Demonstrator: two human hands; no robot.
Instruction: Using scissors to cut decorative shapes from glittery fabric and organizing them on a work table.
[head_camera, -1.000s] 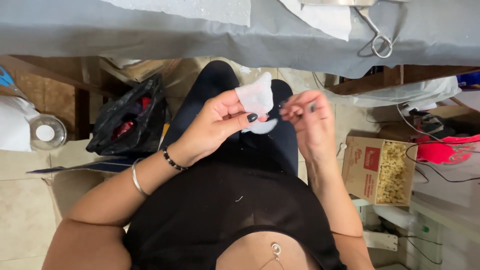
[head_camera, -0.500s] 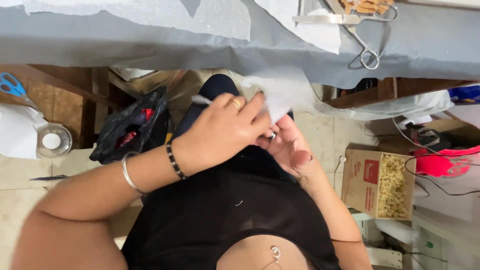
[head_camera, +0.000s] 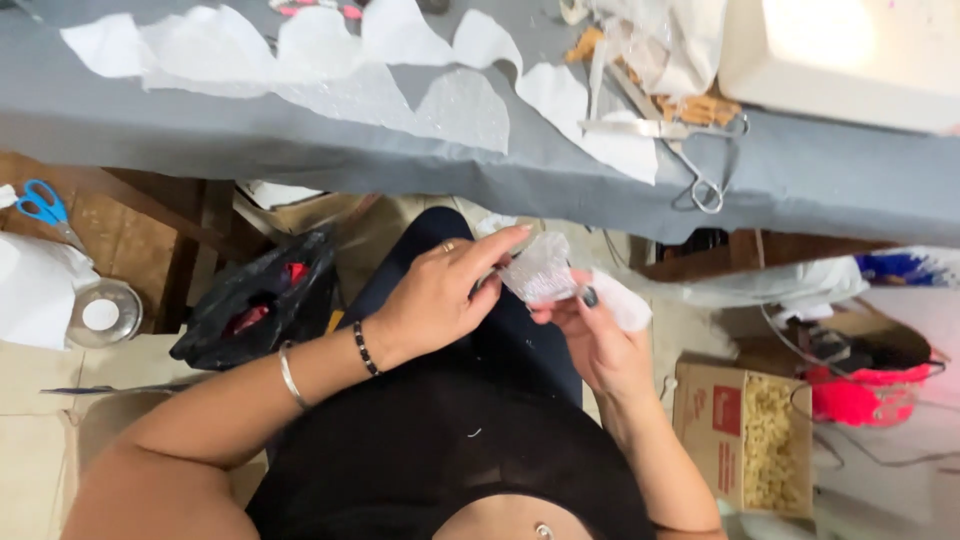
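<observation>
Over my lap, both hands meet on a small piece of sheer, glittery white fabric (head_camera: 540, 270). My left hand (head_camera: 440, 295), with a ring and two bracelets on the wrist, pinches its left edge with extended fingers. My right hand (head_camera: 595, 335) holds the piece from below with dark-painted nails, and a second white scrap (head_camera: 622, 300) lies against its fingers. I sit just under the edge of a table covered in grey cloth (head_camera: 300, 140).
White cut fabric shapes (head_camera: 400, 80) and metal scissors (head_camera: 680, 145) lie on the grey table. A black plastic bag (head_camera: 255, 300), blue-handled scissors (head_camera: 45, 210) and a tape roll (head_camera: 100, 315) sit left. A cardboard box of yellowish bits (head_camera: 750, 435) and a red basket (head_camera: 860, 395) stand right.
The view tilted up, showing more of the table top. My hands stayed together over my lap, and the left hand shifted from covering the fabric to pinching its edge.
</observation>
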